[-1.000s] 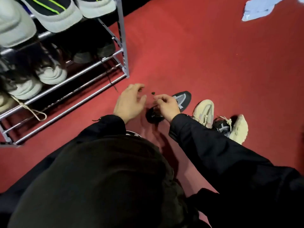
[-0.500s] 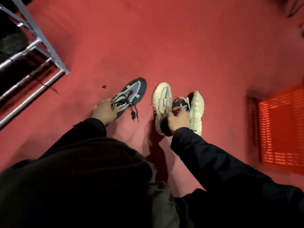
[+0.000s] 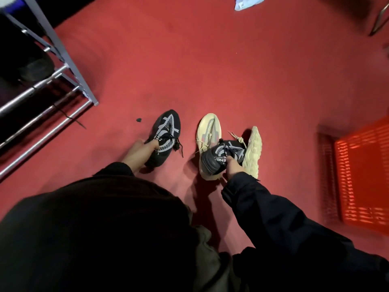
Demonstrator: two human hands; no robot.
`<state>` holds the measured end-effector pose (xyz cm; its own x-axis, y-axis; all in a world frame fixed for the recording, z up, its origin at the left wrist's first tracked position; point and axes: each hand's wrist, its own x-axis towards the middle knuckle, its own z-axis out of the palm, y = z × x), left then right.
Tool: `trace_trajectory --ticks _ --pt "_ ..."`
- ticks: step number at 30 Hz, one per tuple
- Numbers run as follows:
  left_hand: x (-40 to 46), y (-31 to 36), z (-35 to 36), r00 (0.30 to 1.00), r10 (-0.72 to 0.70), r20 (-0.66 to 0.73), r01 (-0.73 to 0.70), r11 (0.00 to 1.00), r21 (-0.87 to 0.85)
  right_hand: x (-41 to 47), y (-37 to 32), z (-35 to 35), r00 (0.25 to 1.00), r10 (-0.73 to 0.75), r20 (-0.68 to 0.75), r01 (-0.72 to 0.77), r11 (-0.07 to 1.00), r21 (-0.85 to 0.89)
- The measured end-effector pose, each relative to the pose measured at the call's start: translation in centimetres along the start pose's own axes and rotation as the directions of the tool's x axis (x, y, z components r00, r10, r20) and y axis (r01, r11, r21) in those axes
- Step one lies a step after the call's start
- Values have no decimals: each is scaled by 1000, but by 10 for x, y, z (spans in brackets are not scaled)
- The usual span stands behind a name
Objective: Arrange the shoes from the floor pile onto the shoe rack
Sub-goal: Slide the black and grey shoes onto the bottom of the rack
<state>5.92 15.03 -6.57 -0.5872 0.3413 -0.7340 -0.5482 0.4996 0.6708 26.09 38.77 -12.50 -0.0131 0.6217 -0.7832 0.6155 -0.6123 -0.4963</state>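
Two black sneakers with grey mesh patterns are in my hands. My left hand (image 3: 137, 151) grips the heel of the left black sneaker (image 3: 166, 131), which lies on the red floor with its toe pointing away. My right hand (image 3: 233, 168) holds the second black sneaker (image 3: 223, 155) lifted over a pair of cream shoes. One cream shoe (image 3: 208, 128) lies upright; the other cream shoe (image 3: 253, 148) is on its side, sole showing. The metal shoe rack (image 3: 63, 60) stands at the upper left, with a dark shoe (image 3: 34, 68) on a shelf.
An orange slatted crate (image 3: 362, 175) sits at the right edge. A pale blue cloth (image 3: 248, 3) lies at the top. A small dark scrap (image 3: 139, 120) is on the floor near the rack, and a loose lace (image 3: 70, 119) hangs from its lower bars.
My right hand has gone from the first black sneaker to the cream pair and lifted the second black sneaker out. My left hand now grips the first sneaker's heel. The view swung right.
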Motion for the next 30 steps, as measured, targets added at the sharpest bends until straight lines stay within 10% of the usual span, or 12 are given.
trace_trajectory --ticks 8,15,30 --pt "-60 23 -32 961 177 -211 -221 952 -212 -146 -35 23 930 -320 182 267 927 264" --pt "-142 8 -88 848 217 -484 -411 846 -341 -203 -53 76 779 -430 456 414 899 142" --pt "-219 -182 -170 357 -446 -821 -445 691 -569 -323 43 315 443 -38 896 603 752 -267"
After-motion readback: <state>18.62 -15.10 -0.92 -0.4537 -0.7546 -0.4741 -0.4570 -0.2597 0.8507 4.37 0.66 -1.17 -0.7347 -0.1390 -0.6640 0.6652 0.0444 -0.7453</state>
